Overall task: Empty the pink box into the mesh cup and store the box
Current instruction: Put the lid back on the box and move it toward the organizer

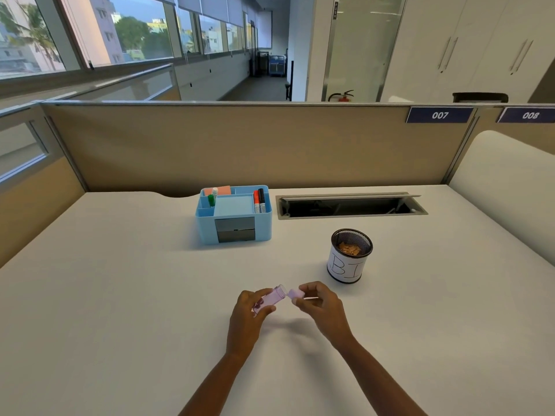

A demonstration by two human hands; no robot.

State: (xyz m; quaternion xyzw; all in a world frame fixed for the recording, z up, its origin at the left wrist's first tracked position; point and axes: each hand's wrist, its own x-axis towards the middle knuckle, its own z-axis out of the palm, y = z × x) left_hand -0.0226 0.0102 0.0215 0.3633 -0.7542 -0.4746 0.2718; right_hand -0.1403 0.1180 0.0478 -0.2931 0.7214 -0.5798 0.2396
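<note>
My left hand [249, 310] grips a small see-through pink box [271, 298], tilted with its open mouth pointing up and right. My right hand [319, 304] pinches the box's pink lid [295, 293], which sits just off the mouth, a small gap between them. The black mesh cup [350, 256], wrapped in white paper with handwritten letters, stands upright on the desk beyond and to the right of my hands; brownish small pieces lie inside it. What is in the pink box cannot be made out.
A light blue desk organiser [233, 216] with grey drawers, markers and sticky notes stands at the back centre. An open cable tray slot [351, 205] is cut into the white desk [120, 280] behind the cup. A beige partition closes the back.
</note>
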